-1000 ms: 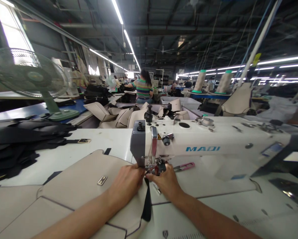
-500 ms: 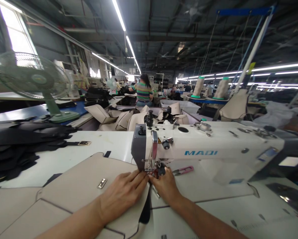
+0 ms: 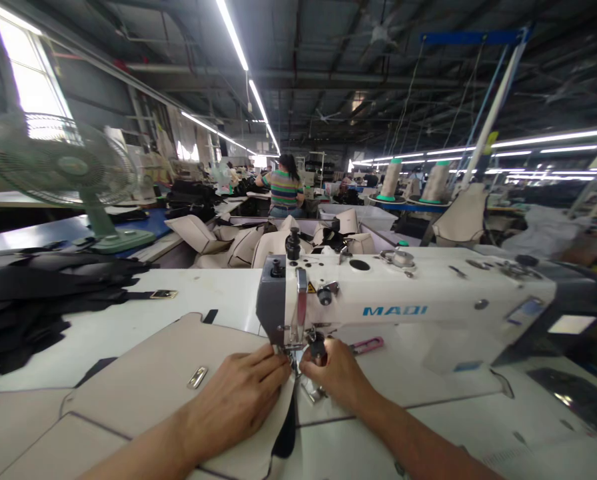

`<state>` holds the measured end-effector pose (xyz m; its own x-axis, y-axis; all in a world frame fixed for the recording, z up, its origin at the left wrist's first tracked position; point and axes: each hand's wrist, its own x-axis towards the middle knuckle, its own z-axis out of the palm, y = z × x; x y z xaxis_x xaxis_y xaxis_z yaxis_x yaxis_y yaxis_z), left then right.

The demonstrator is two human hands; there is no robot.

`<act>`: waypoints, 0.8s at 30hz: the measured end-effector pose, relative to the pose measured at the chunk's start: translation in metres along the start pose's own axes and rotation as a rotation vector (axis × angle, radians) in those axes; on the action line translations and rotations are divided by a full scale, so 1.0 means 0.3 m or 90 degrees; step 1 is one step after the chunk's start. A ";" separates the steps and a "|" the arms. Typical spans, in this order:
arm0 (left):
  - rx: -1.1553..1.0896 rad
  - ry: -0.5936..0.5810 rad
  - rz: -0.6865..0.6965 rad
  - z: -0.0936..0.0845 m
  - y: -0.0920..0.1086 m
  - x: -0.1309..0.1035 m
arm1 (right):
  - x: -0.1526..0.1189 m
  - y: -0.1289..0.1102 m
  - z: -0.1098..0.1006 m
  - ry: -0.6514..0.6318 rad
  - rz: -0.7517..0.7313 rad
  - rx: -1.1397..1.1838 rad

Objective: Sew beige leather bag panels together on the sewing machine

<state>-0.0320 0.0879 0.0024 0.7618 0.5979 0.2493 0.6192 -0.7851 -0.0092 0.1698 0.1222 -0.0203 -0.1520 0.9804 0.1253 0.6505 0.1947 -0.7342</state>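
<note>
My left hand (image 3: 243,383) lies flat with its fingers stretched out on a beige bag panel (image 3: 173,347), fingertips close to the needle area of a white sewing machine (image 3: 413,287). A metal turn-lock plate (image 3: 197,377) is set in that panel, and a dark strip (image 3: 285,427) shows along its right edge. Beside the presser foot (image 3: 293,347), my right hand (image 3: 336,370) has thumb and fingers closed around a black knob (image 3: 318,348). Under the right hand sits a small metal guide piece (image 3: 312,392). The fingers partly hide the stitching spot.
Pink-handled thread snips (image 3: 368,345) lie behind my right hand. Black straps (image 3: 23,300) are piled at the left, near a green fan (image 3: 73,167). Beige bag pieces (image 3: 243,243) fill a bin behind the machine. Thread cones (image 3: 391,180) stand at the back right. A person (image 3: 283,187) sits further off.
The metal guide piece beneath my right hand shows more broadly and sits at a different angle. My right thumb has shifted slightly away from the left fingertips. The whole view has moved a little.
</note>
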 end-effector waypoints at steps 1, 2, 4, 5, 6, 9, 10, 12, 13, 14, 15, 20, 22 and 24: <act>-0.016 -0.016 -0.002 0.000 0.005 0.000 | -0.002 0.003 -0.009 -0.006 0.003 0.003; -0.027 -0.030 -0.006 0.001 0.010 0.000 | -0.004 0.006 -0.017 -0.010 0.002 0.005; -0.039 -0.047 -0.017 0.001 0.018 0.000 | -0.010 0.007 -0.028 -0.016 -0.010 0.009; -0.042 -0.050 -0.024 0.002 0.020 0.000 | -0.014 0.006 -0.030 -0.019 -0.020 0.010; -0.046 -0.054 -0.026 0.002 0.021 0.000 | -0.018 0.005 -0.028 -0.020 -0.030 0.010; -0.038 -0.072 -0.017 0.004 0.020 0.003 | -0.027 0.006 -0.009 -0.010 -0.049 0.007; -0.028 -0.079 -0.016 0.004 0.019 0.004 | -0.029 0.008 -0.001 -0.004 -0.052 0.005; -0.011 -0.089 -0.034 0.003 0.021 0.006 | -0.031 0.013 0.009 0.002 -0.056 -0.001; -0.013 -0.094 -0.052 0.001 0.024 0.005 | -0.035 0.015 0.010 0.003 -0.059 -0.006; -0.024 -0.102 -0.073 -0.002 0.028 0.002 | -0.040 0.014 0.008 0.003 -0.063 -0.010; -0.042 -0.109 -0.092 -0.007 0.032 -0.003 | -0.050 0.012 0.003 0.001 -0.067 -0.015; -0.198 -0.126 -0.105 -0.061 0.025 -0.051 | -0.143 -0.013 0.001 -0.026 -0.224 -0.082; -0.255 -0.154 -0.096 -0.099 0.013 -0.064 | -0.188 -0.007 0.045 -0.051 -0.363 -0.099; -0.286 -0.199 -0.097 -0.144 0.013 -0.064 | -0.225 0.008 0.106 -0.074 -0.457 -0.123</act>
<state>-0.0525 0.0664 0.0394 0.7331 0.6750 -0.0833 0.6362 -0.6374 0.4347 0.1579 0.0555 -0.0518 -0.6585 0.6031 0.4502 0.4792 0.7973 -0.3670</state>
